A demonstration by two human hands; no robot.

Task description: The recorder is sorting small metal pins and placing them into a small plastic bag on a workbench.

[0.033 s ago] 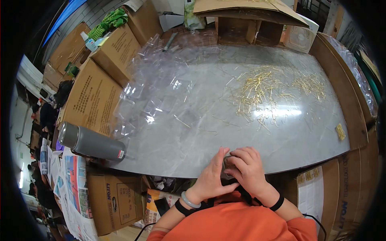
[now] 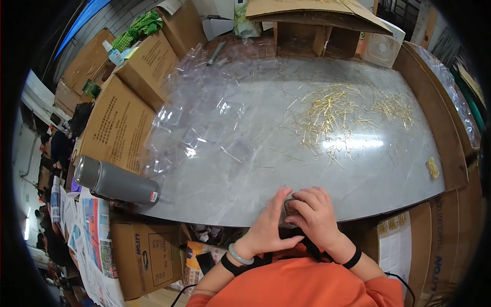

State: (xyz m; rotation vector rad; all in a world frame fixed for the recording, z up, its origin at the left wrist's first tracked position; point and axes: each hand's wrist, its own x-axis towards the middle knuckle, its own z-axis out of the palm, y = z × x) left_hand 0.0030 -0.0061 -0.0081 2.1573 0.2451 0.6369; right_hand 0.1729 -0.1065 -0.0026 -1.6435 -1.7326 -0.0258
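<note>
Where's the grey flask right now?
In the head view, the grey flask lies on its side at the left near corner of the grey table, beside the clear plastic trays and well left of the left hand.

Both forearms are bent inward from the near edge; the left hand (image 2: 269, 221) and right hand (image 2: 316, 214) are cupped together, fingers curled.

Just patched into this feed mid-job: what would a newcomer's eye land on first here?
Probably the gold pins scattered across the far right of the grey marble-look table, and the heap of clear plastic pieces at its far left. At the near edge, the left hand and right hand close together around a small clear item.
</note>
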